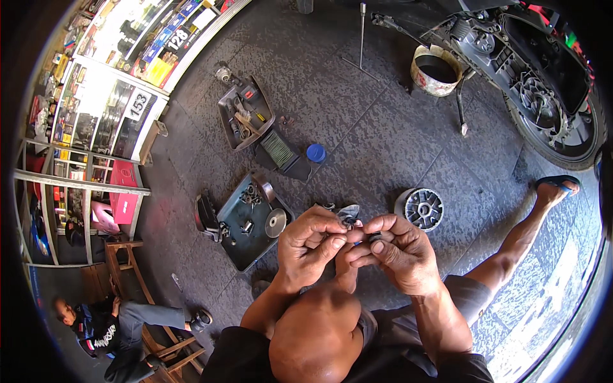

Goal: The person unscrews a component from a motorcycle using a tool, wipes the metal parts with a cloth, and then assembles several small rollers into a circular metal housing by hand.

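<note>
My left hand [311, 246] pinches a small dark part [348, 223] between thumb and forefinger; its exact kind is too small to tell. Close beside it, the fingertips of my right hand [403, 252] are closed on a small black piece [374, 237]. Both hands are raised in front of me, their fingertips almost touching. Just beyond my right hand, a round metal drum with a spoked face [424, 209] sits on the floor. Left of my left hand lies a grey tray [239, 252] holding a metal disc [276, 223] and several loose metal parts.
Farther off are a tool tray [225, 121], a pleated filter [278, 149] and a blue cap [316, 152]. A T-handle wrench [362, 38], a bucket [437, 71] and an opened-up scooter [536, 83] stand at the far right. A person [96, 329] sits on a wooden bench at left.
</note>
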